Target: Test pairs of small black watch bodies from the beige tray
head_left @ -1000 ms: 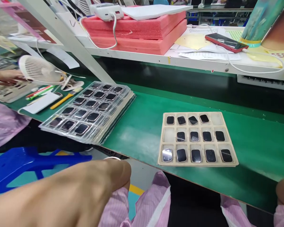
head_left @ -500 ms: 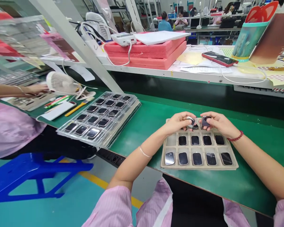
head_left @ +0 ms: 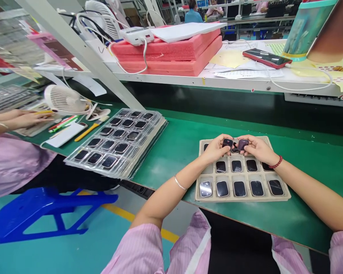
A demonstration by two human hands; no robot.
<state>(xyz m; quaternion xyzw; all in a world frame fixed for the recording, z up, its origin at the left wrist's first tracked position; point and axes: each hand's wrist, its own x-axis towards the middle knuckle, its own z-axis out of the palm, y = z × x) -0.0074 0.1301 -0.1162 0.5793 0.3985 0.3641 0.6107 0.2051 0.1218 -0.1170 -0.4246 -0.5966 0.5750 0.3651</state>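
My left hand pinches a dark, rounded-square watch face above the back row of a beige tray. Close beside it, my right hand grips a second watch face, its dark glass turned toward me. The two pieces are a small gap apart. Below them, the tray's pockets hold several similar watch faces, lying flat with the glass up. One pocket at the left of the middle row holds none. My hands and wrists cover part of the back row.
Left of the tray, stacked clear plastic trays hold more watch faces. A co-worker's hands are at the far left, near a small white fan. Behind runs a white shelf with red foam blocks and a phone.
The left watch face has turned from its shiny side to its dark glass. My hands stay over the back row. The co-worker's hands have shifted, and the camera view has tilted down slightly.
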